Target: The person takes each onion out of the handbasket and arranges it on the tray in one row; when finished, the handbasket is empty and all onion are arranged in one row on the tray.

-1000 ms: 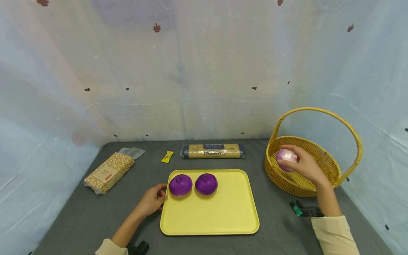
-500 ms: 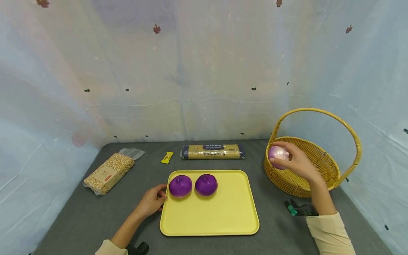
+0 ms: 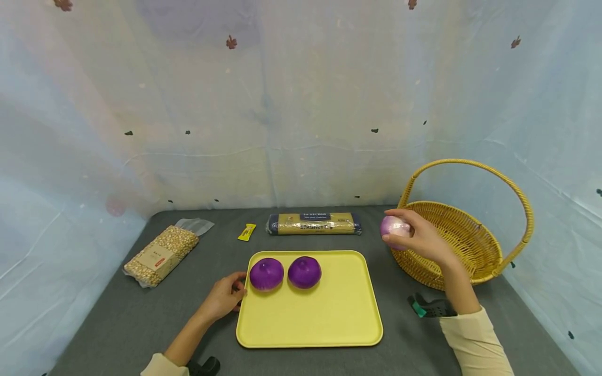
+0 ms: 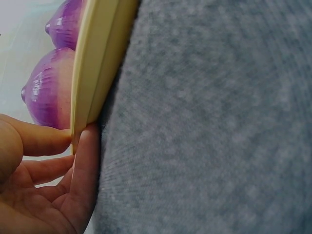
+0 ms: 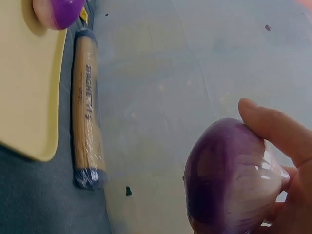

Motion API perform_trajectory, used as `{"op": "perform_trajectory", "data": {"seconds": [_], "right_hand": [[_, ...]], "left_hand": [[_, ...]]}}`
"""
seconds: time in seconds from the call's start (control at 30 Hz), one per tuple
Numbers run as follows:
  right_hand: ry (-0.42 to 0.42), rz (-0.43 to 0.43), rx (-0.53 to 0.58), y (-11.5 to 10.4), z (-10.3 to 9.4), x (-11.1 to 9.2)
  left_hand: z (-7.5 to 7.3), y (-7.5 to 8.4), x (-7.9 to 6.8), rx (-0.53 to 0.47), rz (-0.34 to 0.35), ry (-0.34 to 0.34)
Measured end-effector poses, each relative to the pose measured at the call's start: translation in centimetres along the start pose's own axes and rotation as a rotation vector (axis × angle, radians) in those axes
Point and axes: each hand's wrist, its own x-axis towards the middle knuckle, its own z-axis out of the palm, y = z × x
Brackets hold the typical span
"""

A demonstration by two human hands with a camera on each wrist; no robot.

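My left hand [image 3: 223,297] grips the left rim of a yellow tray [image 3: 329,318]. In the left wrist view its thumb and fingers pinch the tray's edge [image 4: 100,63]. Two purple onions [image 3: 266,274] sit side by side in the tray's upper left part. A third onion [image 3: 394,231], purple and pale with a glossy skin, is held in my right hand [image 3: 425,237], raised just off the left side of a wicker basket [image 3: 470,235]. From the right wrist, the thumb and fingers show curled round this onion [image 5: 224,180], the fingers partly hidden behind it.
Behind the tray lies a spaghetti packet [image 3: 314,223], with a small yellow wrapped sweet [image 3: 246,232] left of it. A clear bag of pale kernels [image 3: 162,254] rests at the far left. The basket's tall handle [image 3: 470,162] arches over it. A pale curtain [image 3: 301,104] hangs behind the table.
My right hand has carried the onion leftwards from over the basket's inside to beyond its left rim. The left hand, the tray and the two onions on it have stayed put.
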Motion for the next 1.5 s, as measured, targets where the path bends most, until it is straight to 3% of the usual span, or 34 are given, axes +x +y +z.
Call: {"op": "perform_trajectory", "data": {"seconds": [0.53, 1.2, 1.5], "right_hand": [[-0.093, -0.040, 0.090, -0.2, 3.8, 1.1], [-0.192, -0.105, 0.071, 0.8, 8.8, 1.5], [-0.200, -0.130, 0.058, 1.8, 10.8, 1.5]], "left_hand": [[0.0, 0.1, 0.0, 0.000, -0.010, 0.002], [0.0, 0.2, 0.0, -0.012, -0.023, 0.002], [0.1, 0.1, 0.0, -0.004, -0.019, 0.005]]}}
